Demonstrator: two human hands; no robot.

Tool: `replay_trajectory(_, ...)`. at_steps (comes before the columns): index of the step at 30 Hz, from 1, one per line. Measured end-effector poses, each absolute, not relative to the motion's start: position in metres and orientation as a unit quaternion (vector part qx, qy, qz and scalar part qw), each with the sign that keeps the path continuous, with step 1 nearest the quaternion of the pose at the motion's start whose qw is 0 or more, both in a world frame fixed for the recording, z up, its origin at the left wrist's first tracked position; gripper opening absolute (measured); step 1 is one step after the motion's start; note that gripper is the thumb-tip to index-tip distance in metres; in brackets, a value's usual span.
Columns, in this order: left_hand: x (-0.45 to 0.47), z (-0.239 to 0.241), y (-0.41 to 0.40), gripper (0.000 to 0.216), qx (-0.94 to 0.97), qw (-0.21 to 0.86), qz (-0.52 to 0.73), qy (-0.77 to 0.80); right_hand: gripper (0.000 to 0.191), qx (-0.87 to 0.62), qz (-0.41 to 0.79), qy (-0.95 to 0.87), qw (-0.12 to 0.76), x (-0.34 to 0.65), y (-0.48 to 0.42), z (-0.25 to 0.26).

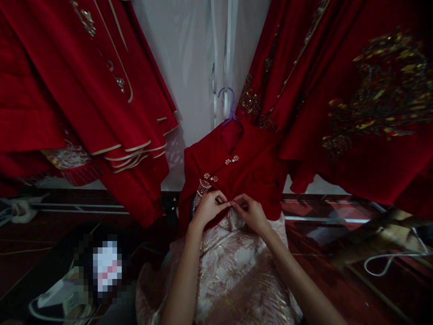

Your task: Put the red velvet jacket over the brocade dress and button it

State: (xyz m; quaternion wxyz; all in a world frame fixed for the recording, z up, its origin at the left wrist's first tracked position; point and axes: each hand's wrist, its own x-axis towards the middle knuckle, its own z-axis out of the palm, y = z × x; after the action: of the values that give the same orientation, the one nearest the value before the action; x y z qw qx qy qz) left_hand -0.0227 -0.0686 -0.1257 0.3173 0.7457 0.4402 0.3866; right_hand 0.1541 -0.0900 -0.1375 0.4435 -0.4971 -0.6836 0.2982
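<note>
A red jacket (250, 167) with pearl frog buttons hangs on a purple hanger (230, 106) in front of me. Its pale pink brocade skirt (233, 266) spreads toward me. My left hand (208, 208) and my right hand (252, 212) meet at the jacket's lower front edge. Both pinch a small fastening there, fingertips almost touching. A beaded tassel (200, 192) dangles just left of my left hand.
Red embroidered garments hang at left (84, 90) and right (355, 104) of a white wall panel (189, 67). A dark reddish floor (338, 253) lies below, with white cables (382, 266) at right and a blurred patch at lower left.
</note>
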Motion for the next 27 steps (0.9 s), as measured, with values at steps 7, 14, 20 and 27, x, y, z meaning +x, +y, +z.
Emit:
replay_trajectory(7, -0.022, -0.126, -0.068, 0.017, 0.72, 0.372, 0.406, 0.423, 0.025, -0.504, 0.323, -0.66, 0.453, 0.155, -0.09, -0.135)
replay_trajectory(14, -0.021, -0.13, -0.056, 0.041, 0.506, 0.517, 0.544, 0.426, 0.025, -0.423, 0.454, -0.676, 0.398, 0.173, -0.095, -0.105)
replay_trajectory(20, -0.026, -0.126, -0.052, 0.036, 0.336, 0.598, 0.644, 0.339, 0.025, -0.37, 0.538, -0.696, 0.299, 0.188, -0.105, -0.081)
replay_trajectory(27, -0.027, -0.125, -0.052, 0.029, 0.303, 0.59, 0.656, 0.36, 0.024, -0.355, 0.553, -0.691, 0.301, 0.182, -0.104, -0.086)
